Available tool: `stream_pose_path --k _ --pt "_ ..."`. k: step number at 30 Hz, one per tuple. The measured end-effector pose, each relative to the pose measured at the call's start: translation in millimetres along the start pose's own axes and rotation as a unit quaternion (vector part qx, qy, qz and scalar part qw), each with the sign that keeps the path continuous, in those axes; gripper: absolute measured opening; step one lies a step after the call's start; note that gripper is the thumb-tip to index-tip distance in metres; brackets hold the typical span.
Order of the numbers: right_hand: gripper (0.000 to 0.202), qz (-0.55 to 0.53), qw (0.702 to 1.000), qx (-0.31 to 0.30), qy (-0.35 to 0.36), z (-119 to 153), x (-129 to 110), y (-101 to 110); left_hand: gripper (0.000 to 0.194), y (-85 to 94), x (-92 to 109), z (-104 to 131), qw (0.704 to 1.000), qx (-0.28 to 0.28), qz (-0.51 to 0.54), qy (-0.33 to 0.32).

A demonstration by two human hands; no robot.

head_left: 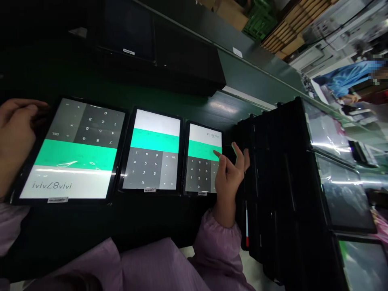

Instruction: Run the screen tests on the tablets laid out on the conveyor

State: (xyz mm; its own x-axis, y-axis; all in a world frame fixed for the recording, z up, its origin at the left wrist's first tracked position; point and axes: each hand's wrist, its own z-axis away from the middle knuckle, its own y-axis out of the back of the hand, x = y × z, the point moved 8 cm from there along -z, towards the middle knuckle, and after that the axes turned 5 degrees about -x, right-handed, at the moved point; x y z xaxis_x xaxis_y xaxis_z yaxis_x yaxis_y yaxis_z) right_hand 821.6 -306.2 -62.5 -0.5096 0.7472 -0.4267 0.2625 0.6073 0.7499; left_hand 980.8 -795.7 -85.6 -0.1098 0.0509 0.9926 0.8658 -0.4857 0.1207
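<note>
We work at a dark green bench (75, 68) in a factory hall, with black trays (273, 169) stacked to our right and a person in blue (348, 79) far off. Three tablets lie side by side showing calculator screens. Our left hand (13, 133) grips the top edge of the left tablet (72, 155), which reads "iviv∠8vivi" upside down. The middle tablet (153, 155) shows "DEL". Our right hand (230, 169) is open, holding nothing, forefinger touching the right tablet (201, 157).
</note>
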Motion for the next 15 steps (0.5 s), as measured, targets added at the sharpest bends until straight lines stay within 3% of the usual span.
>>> stream_pose_path --k 3,7,10,15 --pt "0.034 -0.008 0.997 -0.019 0.07 5 -52 -12 0.014 7.2 0 0 0.998 0.029 -0.061 -0.011" --pt "0.031 -0.012 0.985 -0.094 0.141 11 -109 -39 0.027 4.0 -4 0 0.996 -0.016 -0.077 -0.03" --pt "0.033 0.002 0.984 -0.118 0.131 8 -121 -53 0.031 5.6 -8 -2 0.996 -0.031 -0.073 -0.036" --pt "0.034 0.021 0.982 -0.15 0.113 3 -120 -68 0.034 5.5 -8 1 0.995 -0.056 -0.071 -0.039"
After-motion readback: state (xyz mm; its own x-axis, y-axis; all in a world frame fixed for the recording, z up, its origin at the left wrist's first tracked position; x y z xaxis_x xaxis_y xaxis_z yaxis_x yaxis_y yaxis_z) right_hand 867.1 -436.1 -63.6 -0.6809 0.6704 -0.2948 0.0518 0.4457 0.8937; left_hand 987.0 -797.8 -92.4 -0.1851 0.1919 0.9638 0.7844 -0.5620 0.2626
